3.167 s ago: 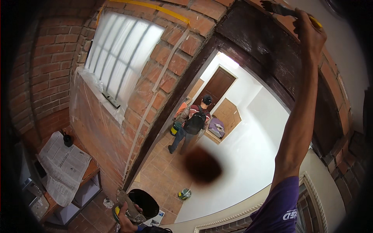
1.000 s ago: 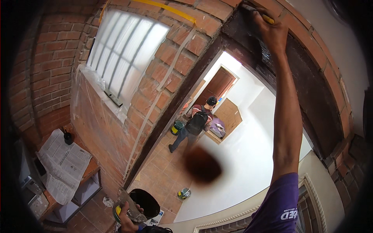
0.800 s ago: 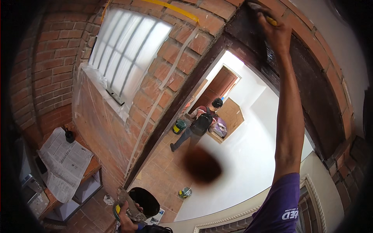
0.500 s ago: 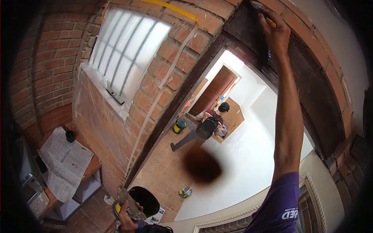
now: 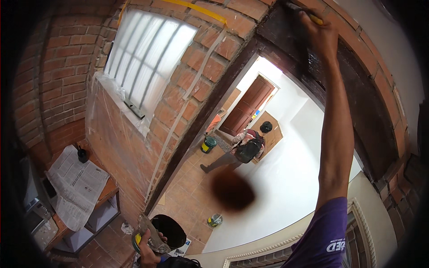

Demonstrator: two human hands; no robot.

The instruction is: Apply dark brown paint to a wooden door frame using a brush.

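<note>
My right arm reaches up to the dark brown panel (image 5: 364, 107) above the doorway. At its top my right hand (image 5: 322, 35) is closed around a yellow-handled tool (image 5: 316, 19), whose working end lies against the panel and is hard to make out. The panel looks wet and glossy beside the hand. Low down, my left hand (image 5: 148, 250) grips a paint-smeared container (image 5: 154, 239) with a yellow patch on its side. Right beside it is a round black opening (image 5: 169, 231); whether both belong to one can I cannot tell.
Through the doorway, a person (image 5: 250, 147) with a backpack stands near a green bucket (image 5: 208, 144); another bucket (image 5: 215, 219) sits by the white wall. Left, a plastic-covered barred window (image 5: 147, 53) and a newspaper-covered table (image 5: 78, 187). A blurred brown blob (image 5: 232, 190) hides part of the view.
My right hand has shifted slightly right and down, with the yellow handle tilting. Beyond the doorway the person has turned and stands more upright. My left hand keeps its hold.
</note>
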